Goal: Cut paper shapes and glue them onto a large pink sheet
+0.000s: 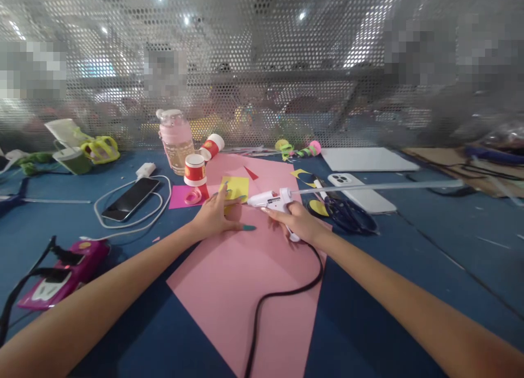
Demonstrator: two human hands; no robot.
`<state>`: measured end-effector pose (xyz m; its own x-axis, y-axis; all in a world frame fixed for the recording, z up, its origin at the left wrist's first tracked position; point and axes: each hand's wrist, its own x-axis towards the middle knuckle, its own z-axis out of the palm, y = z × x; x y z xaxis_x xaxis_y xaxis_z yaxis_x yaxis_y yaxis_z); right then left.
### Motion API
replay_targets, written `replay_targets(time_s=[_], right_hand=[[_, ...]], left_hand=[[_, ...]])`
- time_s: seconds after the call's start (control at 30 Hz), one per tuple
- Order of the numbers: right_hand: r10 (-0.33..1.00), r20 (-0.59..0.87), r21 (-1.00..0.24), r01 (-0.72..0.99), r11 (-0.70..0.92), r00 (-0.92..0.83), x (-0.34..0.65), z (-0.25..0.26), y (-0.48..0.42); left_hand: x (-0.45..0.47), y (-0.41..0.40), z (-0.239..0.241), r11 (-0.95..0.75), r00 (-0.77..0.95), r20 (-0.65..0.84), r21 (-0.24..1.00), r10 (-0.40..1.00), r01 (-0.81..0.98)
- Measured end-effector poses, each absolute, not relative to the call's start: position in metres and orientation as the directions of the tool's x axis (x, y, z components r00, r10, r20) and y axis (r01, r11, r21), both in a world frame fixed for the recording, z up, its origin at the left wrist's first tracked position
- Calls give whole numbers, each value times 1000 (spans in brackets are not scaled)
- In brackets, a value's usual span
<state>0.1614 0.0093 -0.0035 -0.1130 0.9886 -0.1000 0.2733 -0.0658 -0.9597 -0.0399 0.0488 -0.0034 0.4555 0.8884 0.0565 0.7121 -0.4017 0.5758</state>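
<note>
My right hand [301,221] grips a white hot glue gun [273,199] whose nozzle points left toward a small yellow paper piece [234,188]. A long clear glue stick [380,186] sticks out of the gun's back to the right, and its black cord [282,293] runs toward me. My left hand [216,217] lies flat on the big pink paper sheet [241,279], fingers spread, fingertips pressing the yellow piece's lower edge.
A blue table [388,290] holds a phone with white cable [130,199], a pink bottle [177,140], two red-and-white cups [195,170], dark scissors [347,213], a white phone [362,195], a white board [366,159], a magenta device [65,274]. A perforated metal screen [262,66] stands behind.
</note>
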Motion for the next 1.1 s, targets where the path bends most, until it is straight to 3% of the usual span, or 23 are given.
replay_targets(time_s=[1.1], right_hand=[[989, -67, -930, 368, -14, -132, 161, -9, 17]], left_hand=[[-40, 50, -6, -403, 457, 67, 596, 887, 694]])
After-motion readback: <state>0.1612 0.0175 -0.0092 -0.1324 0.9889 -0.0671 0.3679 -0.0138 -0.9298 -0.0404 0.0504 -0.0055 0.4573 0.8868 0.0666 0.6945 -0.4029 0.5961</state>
